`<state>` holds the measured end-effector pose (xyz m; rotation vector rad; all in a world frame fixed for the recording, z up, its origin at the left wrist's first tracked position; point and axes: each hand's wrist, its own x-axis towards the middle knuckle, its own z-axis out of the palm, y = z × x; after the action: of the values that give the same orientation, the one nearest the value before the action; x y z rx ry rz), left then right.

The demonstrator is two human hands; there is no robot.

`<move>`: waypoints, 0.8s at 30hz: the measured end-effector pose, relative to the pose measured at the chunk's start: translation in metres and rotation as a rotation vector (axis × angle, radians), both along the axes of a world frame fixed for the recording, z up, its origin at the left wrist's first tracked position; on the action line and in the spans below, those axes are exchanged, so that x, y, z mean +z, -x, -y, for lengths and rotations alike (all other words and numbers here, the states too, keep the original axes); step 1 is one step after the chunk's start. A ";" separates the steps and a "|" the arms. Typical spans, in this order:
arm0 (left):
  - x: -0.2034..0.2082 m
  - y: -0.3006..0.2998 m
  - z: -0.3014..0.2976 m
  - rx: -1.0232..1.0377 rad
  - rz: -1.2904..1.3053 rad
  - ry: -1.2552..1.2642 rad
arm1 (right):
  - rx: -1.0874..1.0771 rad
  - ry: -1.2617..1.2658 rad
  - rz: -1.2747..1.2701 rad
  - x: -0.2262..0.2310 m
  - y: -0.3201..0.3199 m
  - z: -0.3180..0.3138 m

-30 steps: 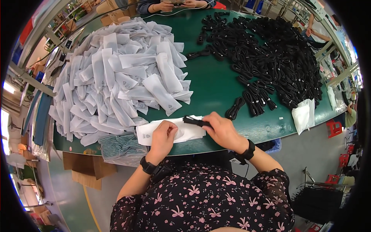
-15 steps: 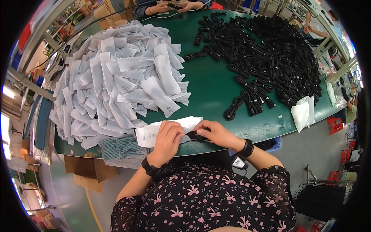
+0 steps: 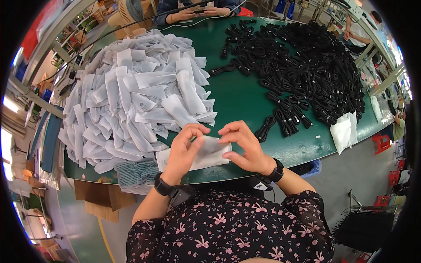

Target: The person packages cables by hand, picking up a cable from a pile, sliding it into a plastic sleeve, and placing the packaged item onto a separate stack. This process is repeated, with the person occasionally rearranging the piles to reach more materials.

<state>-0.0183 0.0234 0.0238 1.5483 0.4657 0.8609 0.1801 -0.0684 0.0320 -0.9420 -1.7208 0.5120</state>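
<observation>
Near the table's front edge, a translucent white pouch [image 3: 208, 147] stands partly raised between my hands. The thumb and index finger of my left hand [image 3: 182, 149] are pinched at its left side. My right hand [image 3: 246, 148] is at the pouch's right end, thumb and fingers spread apart with nothing gripped. Beneath lie flat white pouches [image 3: 214, 164]. No cable shows in either hand; what the pouch contains cannot be made out. A large heap of white pouches [image 3: 127, 101] fills the left of the table, and coiled black cables [image 3: 307, 65] are piled at the right.
A few cable coils [image 3: 265, 128] lie just beyond my right hand. At the front left edge sits a bundle of blue-green striped material [image 3: 137, 171] in clear plastic. A white bag [image 3: 344, 131] hangs over the right edge. Across the table a co-worker's hands [image 3: 210, 11] hold something.
The black cable coil that was in my right hand at the pouch's mouth is out of sight. My right fingers have spread. My left hand and the pouch have lifted slightly.
</observation>
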 end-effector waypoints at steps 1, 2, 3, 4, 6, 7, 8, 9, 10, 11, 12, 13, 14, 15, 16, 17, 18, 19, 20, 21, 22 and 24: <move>0.003 -0.002 -0.003 -0.041 0.053 0.100 | -0.014 -0.089 0.084 0.003 -0.001 -0.002; 0.007 -0.002 -0.007 -0.042 0.053 0.099 | -0.015 -0.090 0.084 0.006 -0.001 -0.003; 0.010 -0.002 -0.014 -0.008 0.052 0.172 | -0.078 -0.124 0.108 0.008 0.001 -0.005; 0.016 0.000 -0.022 0.032 0.051 0.243 | -0.134 -0.160 0.130 0.011 0.002 -0.008; 0.031 0.004 -0.046 0.189 0.053 0.232 | -0.197 -0.183 0.151 0.012 -0.002 -0.007; 0.041 0.011 -0.063 0.312 0.053 0.144 | -0.348 -0.059 0.226 0.014 -0.010 -0.003; 0.042 0.022 -0.083 0.506 -0.014 -0.128 | -0.496 0.065 0.301 0.013 -0.019 0.000; 0.046 0.030 -0.093 0.697 -0.083 -0.408 | -0.491 0.068 0.298 0.010 -0.030 0.003; 0.046 0.035 -0.088 0.701 -0.089 -0.406 | -0.633 0.194 0.564 0.001 -0.044 0.006; 0.048 0.035 -0.078 0.712 -0.144 -0.458 | -0.780 0.329 0.832 -0.009 -0.055 0.010; 0.045 0.036 -0.066 0.724 -0.198 -0.510 | -0.784 0.337 0.832 -0.018 -0.061 0.015; 0.035 0.034 -0.052 0.582 -0.285 -0.513 | -0.811 0.404 0.837 -0.027 -0.064 0.023; 0.022 0.033 -0.035 0.449 -0.370 -0.516 | -0.831 0.464 0.841 -0.032 -0.065 0.029; 0.007 0.030 -0.020 0.317 -0.421 -0.458 | -0.849 0.526 0.846 -0.036 -0.064 0.033; -0.008 0.029 -0.006 0.189 -0.474 -0.396 | -0.838 0.529 0.846 -0.037 -0.061 0.035; -0.024 0.027 0.006 0.164 -0.496 -0.440 | -0.800 0.503 0.811 -0.036 -0.058 0.036; -0.037 0.025 0.013 0.134 -0.513 -0.484 | -0.768 0.478 0.780 -0.035 -0.056 0.037; -0.042 0.021 0.017 0.130 -0.513 -0.481 | -0.742 0.454 0.746 -0.034 -0.055 0.039; -0.044 0.018 0.020 0.158 -0.539 -0.549 | -0.743 0.457 0.747 -0.038 -0.054 0.040; -0.046 0.016 0.022 0.186 -0.566 -0.618 | -0.703 0.428 0.627 -0.044 -0.053 0.039; -0.048 0.014 0.025 0.216 -0.592 -0.687 | -0.662 0.396 0.508 -0.051 -0.051 0.038; -0.047 0.010 0.030 0.230 -0.606 -0.687 | -0.620 0.361 0.388 -0.055 -0.044 0.038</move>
<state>-0.0279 -0.0061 -0.0234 2.4468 0.8524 0.7475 0.2245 -0.1065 -0.0226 -1.8503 -1.5699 0.2328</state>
